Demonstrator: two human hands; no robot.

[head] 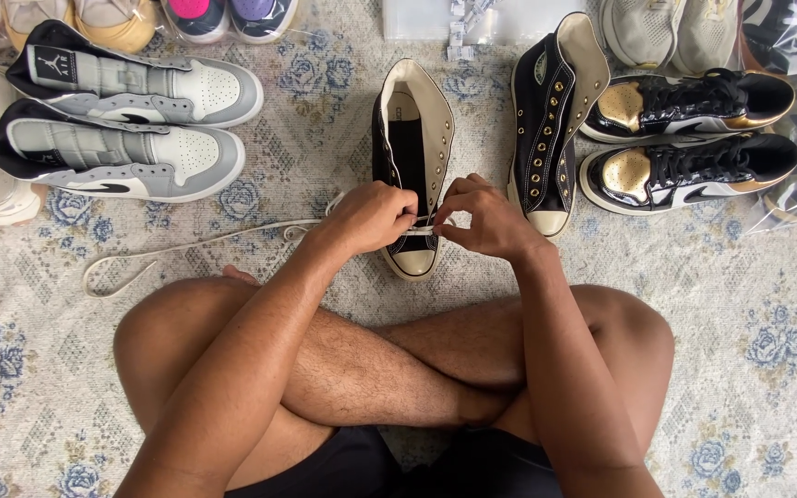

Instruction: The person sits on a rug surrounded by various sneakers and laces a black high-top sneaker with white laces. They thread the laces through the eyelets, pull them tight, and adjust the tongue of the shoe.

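A black high-top canvas shoe (408, 138) with a cream lining and toe cap lies on the rug in front of my crossed legs, toe toward me. My left hand (371, 217) and my right hand (481, 217) both pinch a cream shoelace (177, 249) at the lowest eyelets near the toe. The lace's free length trails left across the rug in a long loop. The matching unlaced black high-top (546, 120) lies just to the right, untouched.
Two grey, white and black high-top sneakers (131, 120) lie at the left. A black and gold pair (684, 138) sits at the right beside bagged shoes. More shoes line the far edge. A floral patterned rug (740, 304) covers the floor.
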